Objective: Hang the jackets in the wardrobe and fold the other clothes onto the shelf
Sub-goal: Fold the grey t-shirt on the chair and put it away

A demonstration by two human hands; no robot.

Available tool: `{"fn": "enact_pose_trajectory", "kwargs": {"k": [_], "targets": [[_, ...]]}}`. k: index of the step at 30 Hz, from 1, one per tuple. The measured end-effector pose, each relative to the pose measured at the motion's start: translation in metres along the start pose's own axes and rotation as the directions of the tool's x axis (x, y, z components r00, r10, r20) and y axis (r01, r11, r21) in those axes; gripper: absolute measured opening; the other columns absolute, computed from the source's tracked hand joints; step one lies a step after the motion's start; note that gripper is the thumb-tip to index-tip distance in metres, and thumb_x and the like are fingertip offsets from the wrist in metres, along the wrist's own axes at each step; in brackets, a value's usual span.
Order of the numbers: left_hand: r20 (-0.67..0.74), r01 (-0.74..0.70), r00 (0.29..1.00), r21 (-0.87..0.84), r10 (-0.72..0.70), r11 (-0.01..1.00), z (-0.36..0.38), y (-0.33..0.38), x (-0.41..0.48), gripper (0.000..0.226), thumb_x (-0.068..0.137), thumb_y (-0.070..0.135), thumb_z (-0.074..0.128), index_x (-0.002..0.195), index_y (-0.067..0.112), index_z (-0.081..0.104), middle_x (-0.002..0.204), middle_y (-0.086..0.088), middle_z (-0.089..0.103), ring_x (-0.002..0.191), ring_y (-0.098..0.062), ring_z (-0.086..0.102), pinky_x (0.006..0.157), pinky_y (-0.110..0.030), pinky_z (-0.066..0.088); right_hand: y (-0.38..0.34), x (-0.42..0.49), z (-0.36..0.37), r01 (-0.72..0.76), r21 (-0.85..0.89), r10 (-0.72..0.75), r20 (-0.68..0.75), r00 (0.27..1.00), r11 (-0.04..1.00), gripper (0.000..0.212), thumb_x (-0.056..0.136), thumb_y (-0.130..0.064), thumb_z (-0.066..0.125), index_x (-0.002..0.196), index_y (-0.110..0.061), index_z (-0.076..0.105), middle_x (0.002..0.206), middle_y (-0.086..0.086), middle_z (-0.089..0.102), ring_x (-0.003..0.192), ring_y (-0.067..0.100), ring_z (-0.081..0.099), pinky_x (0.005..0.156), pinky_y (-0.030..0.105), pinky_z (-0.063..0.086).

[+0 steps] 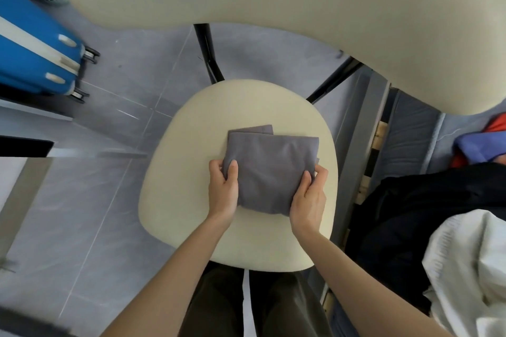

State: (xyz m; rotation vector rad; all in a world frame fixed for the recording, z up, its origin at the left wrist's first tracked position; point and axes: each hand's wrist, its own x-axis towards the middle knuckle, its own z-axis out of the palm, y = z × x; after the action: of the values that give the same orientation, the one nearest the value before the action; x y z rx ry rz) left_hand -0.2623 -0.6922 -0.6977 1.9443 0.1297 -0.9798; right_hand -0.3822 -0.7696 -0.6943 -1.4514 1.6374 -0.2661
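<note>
Forearms reach forward; the left hand [223, 189] and right hand [309, 200] grip opposite side edges of the folded grey garment [271, 167], flat between them on the chair seat [186, 200], nearly square, extending past the fingertips.

The folded grey cloth [271, 169] you hold at frame centre looks soft, matt and finely woven. Under it the cream chair seat [246, 107] is smooth and matt, on black metal legs [208, 55]. Upper left, the blue suitcase [32, 49] is glossy hard plastic; the grey floor tiles [109, 172] shine faintly.
</note>
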Motion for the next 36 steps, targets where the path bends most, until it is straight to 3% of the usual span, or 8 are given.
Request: {"fn": "enact_pose_trajectory", "kwargs": {"k": [6, 9, 14, 18, 21, 23, 27, 36], "targets": [[0.051, -0.285, 0.956, 0.387, 0.289, 0.877, 0.0, -0.001, 0.018, 0.028, 0.098, 0.049, 0.043, 0.102, 0.021, 0.045, 0.081, 0.008, 0.058, 0.072, -0.017, 0.055, 0.059, -0.032, 0.037, 0.009, 0.001, 0.009, -0.16, -0.02, 0.159, -0.058, 0.986, 0.987, 0.014, 0.101, -0.023, 0.024, 0.092, -0.032, 0.027, 0.093, -0.007, 0.055, 0.079, 0.012, 0.053, 0.057, 0.028, 0.037], [0.049, -0.383, 0.92, 0.327, 0.389, 0.864, 0.002, 0.002, 0.017, 0.023, 0.098, 0.047, 0.045, 0.103, 0.025, 0.05, 0.078, 0.013, 0.06, 0.069, -0.007, 0.056, 0.057, -0.021, 0.039, 0.004, 0.002, 0.005, -0.104, 0.015, 0.105, -0.106, 0.989, 0.994, 0.03, 0.101, -0.023, 0.024, 0.085, -0.046, 0.034, 0.093, -0.01, 0.056, 0.083, 0.01, 0.054, 0.058, 0.027, 0.037], [0.105, -0.261, 0.965, 0.293, 0.24, 0.92, 0.01, 0.001, 0.014, 0.026, 0.1, 0.036, 0.047, 0.115, 0.015, 0.051, 0.1, 0.006, 0.063, 0.095, -0.02, 0.06, 0.072, -0.028, 0.042, 0.011, 0.003, 0.001, -0.214, -0.006, 0.211, -0.141, 0.967, 0.977, 0.025, 0.101, -0.016, 0.032, 0.118, -0.034, 0.035, 0.121, -0.002, 0.05, 0.099, 0.023, 0.054, 0.073, 0.037, 0.045], [0.082, -0.513, 0.765, 0.678, 0.639, 0.527, 0.019, 0.015, 0.004, 0.045, 0.098, 0.017, 0.05, 0.142, 0.014, 0.042, 0.147, -0.005, 0.042, 0.133, -0.025, 0.04, 0.106, -0.038, 0.035, 0.003, 0.005, -0.001, 0.076, -0.33, -0.172, -0.272, 0.947, 0.941, 0.06, 0.086, 0.009, 0.04, 0.141, -0.017, 0.038, 0.144, 0.009, 0.039, 0.123, 0.027, 0.035, 0.101, 0.034, 0.033], [0.372, -0.648, 0.635, 0.734, 0.677, 0.204, 0.033, 0.016, 0.004, 0.049, 0.1, 0.02, 0.042, 0.148, 0.016, 0.035, 0.157, -0.002, 0.028, 0.146, -0.025, 0.024, 0.118, -0.047, 0.021, -0.002, 0.007, 0.001, 0.41, -0.412, -0.457, -0.017, 0.889, 0.813, 0.06, 0.091, 0.004, 0.04, 0.146, -0.018, 0.036, 0.155, 0.005, 0.032, 0.141, 0.022, 0.028, 0.117, 0.037, 0.022], [0.475, -0.642, 0.643, 0.762, 0.601, 0.085, 0.037, 0.001, 0.01, 0.052, 0.103, 0.027, 0.038, 0.152, 0.015, 0.027, 0.159, -0.003, 0.021, 0.148, -0.024, 0.014, 0.119, -0.051, 0.016, 0.003, 0.008, 0.007, 0.439, -0.499, -0.422, 0.155, 0.893, 0.747, 0.052, 0.102, -0.013, 0.035, 0.152, -0.02, 0.026, 0.161, 0.006, 0.019, 0.149, 0.025, 0.013, 0.121, 0.046, 0.012], [0.44, -0.612, 0.702, 0.775, 0.56, 0.157, 0.036, -0.028, 0.03, 0.052, 0.102, 0.037, 0.03, 0.152, 0.023, 0.027, 0.16, -0.003, 0.019, 0.148, -0.031, 0.011, 0.115, -0.058, 0.022, 0.031, 0.017, 0.017, 0.362, -0.617, -0.287, 0.222, 0.932, 0.699, 0.051, 0.104, -0.039, 0.021, 0.153, -0.037, 0.005, 0.163, -0.004, -0.005, 0.149, 0.028, -0.013, 0.119, 0.053, -0.003], [0.413, -0.647, 0.706, 0.707, 0.576, 0.286, 0.032, -0.028, 0.037, 0.052, 0.099, 0.041, 0.039, 0.149, 0.032, 0.031, 0.161, -0.015, 0.004, 0.145, -0.041, 0.013, 0.116, -0.052, 0.024, 0.041, 0.023, 0.016, 0.366, -0.513, -0.29, 0.225, 0.93, 0.776, 0.052, 0.1, -0.053, 0.018, 0.149, -0.046, 0.001, 0.16, 0.001, -0.019, 0.147, 0.032, -0.018, 0.12, 0.051, 0.002]]}}
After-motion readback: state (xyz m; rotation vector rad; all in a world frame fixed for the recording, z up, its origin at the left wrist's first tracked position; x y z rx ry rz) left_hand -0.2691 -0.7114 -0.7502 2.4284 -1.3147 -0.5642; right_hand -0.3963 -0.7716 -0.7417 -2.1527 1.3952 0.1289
